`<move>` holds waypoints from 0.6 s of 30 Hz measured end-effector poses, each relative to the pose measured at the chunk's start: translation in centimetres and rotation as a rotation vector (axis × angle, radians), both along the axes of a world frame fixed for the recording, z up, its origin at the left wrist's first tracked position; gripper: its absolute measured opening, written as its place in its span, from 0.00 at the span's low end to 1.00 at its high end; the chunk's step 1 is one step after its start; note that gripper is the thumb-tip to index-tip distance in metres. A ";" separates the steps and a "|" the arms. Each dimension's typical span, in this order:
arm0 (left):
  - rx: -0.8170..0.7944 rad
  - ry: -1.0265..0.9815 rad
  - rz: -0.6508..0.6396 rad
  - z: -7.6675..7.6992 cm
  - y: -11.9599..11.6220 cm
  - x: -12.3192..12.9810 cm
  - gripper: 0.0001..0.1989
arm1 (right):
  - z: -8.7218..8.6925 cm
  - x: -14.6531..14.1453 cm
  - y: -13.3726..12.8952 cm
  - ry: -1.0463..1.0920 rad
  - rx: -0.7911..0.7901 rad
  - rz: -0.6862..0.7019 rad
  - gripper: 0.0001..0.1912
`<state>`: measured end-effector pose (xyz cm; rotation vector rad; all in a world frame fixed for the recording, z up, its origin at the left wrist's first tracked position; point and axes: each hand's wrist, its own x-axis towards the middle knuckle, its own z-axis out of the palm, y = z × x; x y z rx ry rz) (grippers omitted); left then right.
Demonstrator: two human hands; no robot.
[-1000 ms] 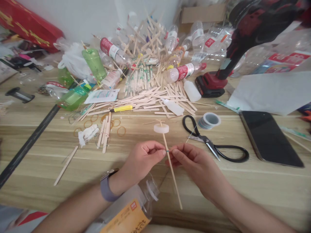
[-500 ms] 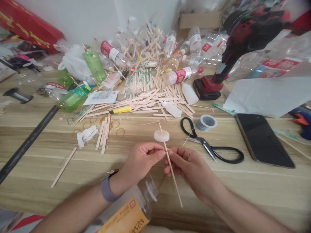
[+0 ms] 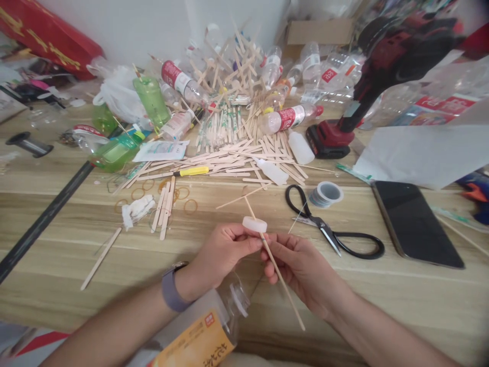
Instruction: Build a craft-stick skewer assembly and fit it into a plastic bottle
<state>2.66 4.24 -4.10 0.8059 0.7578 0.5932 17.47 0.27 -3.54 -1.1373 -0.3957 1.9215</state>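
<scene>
A thin wooden stick (image 3: 283, 286) slants through a white bottle cap (image 3: 254, 224), which sits on its upper part. Just below the cap, my left hand (image 3: 218, 256) pinches the stick between thumb and fingertips. On the other side my right hand (image 3: 302, 266) grips it at nearly the same spot, its lower fingers curled. A dark narrow band circles the stick between the two thumbs. Under my left wrist lies a clear plastic bottle (image 3: 194, 339) with an orange label, its neck close to my hands.
Black-handled scissors (image 3: 324, 232) and a tape roll (image 3: 326, 194) lie to the right, beside a phone (image 3: 416, 221). Craft sticks (image 3: 225, 162) are heaped behind, with plastic bottles around them. A red cordless power tool (image 3: 332, 137) stands at the back right.
The stick has tilted more, its lower end swinging right and its top slightly left. The cap has tipped and now sits nearer my fingers. Both hands keep their hold.
</scene>
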 end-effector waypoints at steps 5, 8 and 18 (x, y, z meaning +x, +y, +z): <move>0.012 -0.013 0.014 -0.2 0.2 -0.1 0.04 | -0.2 0.1 0.0 0.016 -0.007 -0.006 0.16; 0.020 -0.001 0.008 -0.4 0.3 -0.2 0.04 | -0.3 0.1 -0.1 0.017 -0.017 -0.002 0.17; 0.089 0.086 0.030 -0.1 0.2 -0.3 0.02 | 0.4 -0.3 -0.2 -0.088 0.020 0.046 0.19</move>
